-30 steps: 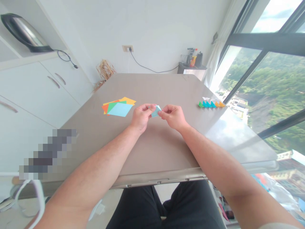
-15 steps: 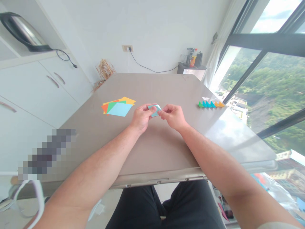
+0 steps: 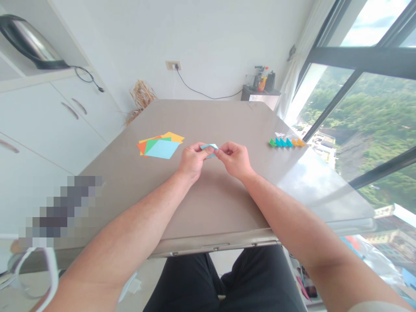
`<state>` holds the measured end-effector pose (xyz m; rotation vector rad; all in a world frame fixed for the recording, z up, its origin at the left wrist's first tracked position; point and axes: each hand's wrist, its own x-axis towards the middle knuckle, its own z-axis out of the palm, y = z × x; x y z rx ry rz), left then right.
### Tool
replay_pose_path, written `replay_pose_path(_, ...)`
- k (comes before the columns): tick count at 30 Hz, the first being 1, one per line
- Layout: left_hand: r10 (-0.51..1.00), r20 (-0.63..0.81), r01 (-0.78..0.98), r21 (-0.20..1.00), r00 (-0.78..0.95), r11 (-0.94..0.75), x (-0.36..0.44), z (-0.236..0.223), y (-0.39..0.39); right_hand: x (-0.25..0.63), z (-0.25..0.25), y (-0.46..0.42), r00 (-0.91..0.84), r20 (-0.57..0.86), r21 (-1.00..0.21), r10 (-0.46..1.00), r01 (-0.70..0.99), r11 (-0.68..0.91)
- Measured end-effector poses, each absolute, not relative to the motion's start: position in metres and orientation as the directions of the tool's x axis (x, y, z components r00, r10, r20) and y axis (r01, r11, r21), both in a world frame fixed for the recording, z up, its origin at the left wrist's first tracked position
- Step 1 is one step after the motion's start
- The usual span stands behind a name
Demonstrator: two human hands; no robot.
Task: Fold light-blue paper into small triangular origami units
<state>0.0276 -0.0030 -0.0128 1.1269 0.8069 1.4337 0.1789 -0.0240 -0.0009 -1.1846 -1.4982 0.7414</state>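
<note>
A small folded piece of light blue paper (image 3: pixel 212 147) is held between my two hands above the middle of the table. My left hand (image 3: pixel 192 160) pinches its left side, thumb on top. With thumb and fingertips, my right hand (image 3: pixel 234 159) grips the right edge of the same paper. Part of the paper is hidden behind the thumbs and fingers. To the left lies a fanned pile of coloured paper sheets (image 3: pixel 162 149) in light blue, green, orange and yellow. On the right stands a row of small folded paper pieces (image 3: pixel 286 142) in green, blue and orange.
The grey-brown table (image 3: pixel 208 121) has its front edge close to my legs. A blurred-out dark object (image 3: pixel 61 208) is at the left. An electric kettle (image 3: pixel 35 43) sits on a shelf at the upper left. Windows (image 3: pixel 357 95) run along the right side.
The light blue paper has tilted, so it looks flatter and less of its face shows. My right thumb has come closer to my left thumb. The view has shifted very slightly.
</note>
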Motion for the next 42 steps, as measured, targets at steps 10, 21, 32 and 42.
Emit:
replay_pose_path(10, 0.970, 0.240, -0.331, 0.919, 0.032, -0.216, 0.0308, -0.0117, -0.0062, 0.1784, -0.0009, -0.0230, 0.069, 0.374, -0.904, 0.925, 0.248, 0.347)
replay_pose_path(21, 0.961, 0.274, -0.261, 0.925, -0.044, -0.276, 0.0291, -0.0142, -0.0026, 0.1767, -0.0048, -0.0199, 0.089, 0.460, -0.873, 0.884, 0.228, 0.431)
replay_pose_path(32, 0.932, 0.359, -0.036, 0.932, -0.058, -0.361, 0.0250, -0.0155, -0.0020, 0.1784, -0.0048, -0.0215, 0.052, 0.541, -0.799, 0.840, 0.343, 0.494)
replay_pose_path(42, 0.933, 0.360, 0.002, 0.933, 0.001, -0.360, 0.0236, -0.0145, -0.0019, 0.1795, -0.0045, -0.0224, 0.013, 0.595, -0.752, 0.804, 0.363, 0.550)
